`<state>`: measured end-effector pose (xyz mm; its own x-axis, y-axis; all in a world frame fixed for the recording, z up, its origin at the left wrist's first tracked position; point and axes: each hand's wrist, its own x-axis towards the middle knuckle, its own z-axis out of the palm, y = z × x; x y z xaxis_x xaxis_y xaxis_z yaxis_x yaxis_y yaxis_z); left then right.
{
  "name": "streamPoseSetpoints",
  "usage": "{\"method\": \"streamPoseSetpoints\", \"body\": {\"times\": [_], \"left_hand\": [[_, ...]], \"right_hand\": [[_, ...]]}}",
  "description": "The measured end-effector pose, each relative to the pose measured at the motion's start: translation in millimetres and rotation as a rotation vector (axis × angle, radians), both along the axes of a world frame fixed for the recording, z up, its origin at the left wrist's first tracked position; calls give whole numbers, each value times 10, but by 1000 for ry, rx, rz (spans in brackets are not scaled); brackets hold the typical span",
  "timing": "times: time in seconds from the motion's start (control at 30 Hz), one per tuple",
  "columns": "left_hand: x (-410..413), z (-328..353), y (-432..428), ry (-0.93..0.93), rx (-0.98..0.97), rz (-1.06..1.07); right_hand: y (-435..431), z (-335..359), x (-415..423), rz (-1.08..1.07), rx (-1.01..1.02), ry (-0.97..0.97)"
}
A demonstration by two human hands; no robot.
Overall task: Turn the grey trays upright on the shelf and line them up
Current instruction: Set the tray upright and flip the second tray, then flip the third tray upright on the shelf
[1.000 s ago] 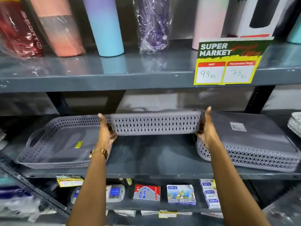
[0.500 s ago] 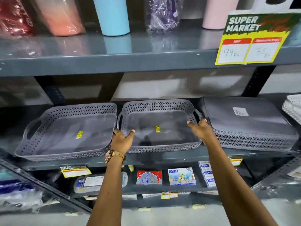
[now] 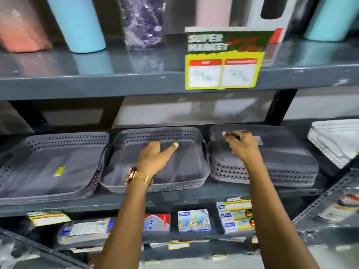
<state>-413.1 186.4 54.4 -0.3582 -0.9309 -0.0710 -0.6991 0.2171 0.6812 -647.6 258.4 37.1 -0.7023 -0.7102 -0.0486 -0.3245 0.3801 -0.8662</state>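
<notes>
Both hands have left the middle tray (image 3: 155,171) (upright), left hand (image 3: 155,156) and right hand (image 3: 242,144) splayed empty.

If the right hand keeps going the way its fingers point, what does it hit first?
Most likely the flat bottom of the upside-down grey perforated plastic tray: the right hand hovers over it, fingers aimed up-left. Blur hides whether they already touch.

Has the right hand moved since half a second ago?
Yes. The right hand has left the middle tray and gone right, over the upside-down tray beside it.
</notes>
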Motion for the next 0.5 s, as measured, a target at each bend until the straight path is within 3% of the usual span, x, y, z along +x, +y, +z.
{"method": "streamPoseSetpoints", "body": {"times": [0.13, 0.27, 0.4, 0.5], "left_hand": [[-942, 0, 242, 102, 53, -164], [-1599, -73, 323, 68, 104, -223], [-1967, -305, 110, -140, 36, -80], [-2064, -465, 27, -166, 34, 25]], "right_hand": [[307, -24, -799, -136, 40, 120], [530, -222, -1470, -254, 312, 163], [685, -341, -1809, -254, 387, 79], [734, -391, -1892, -188, 329, -6]]}}
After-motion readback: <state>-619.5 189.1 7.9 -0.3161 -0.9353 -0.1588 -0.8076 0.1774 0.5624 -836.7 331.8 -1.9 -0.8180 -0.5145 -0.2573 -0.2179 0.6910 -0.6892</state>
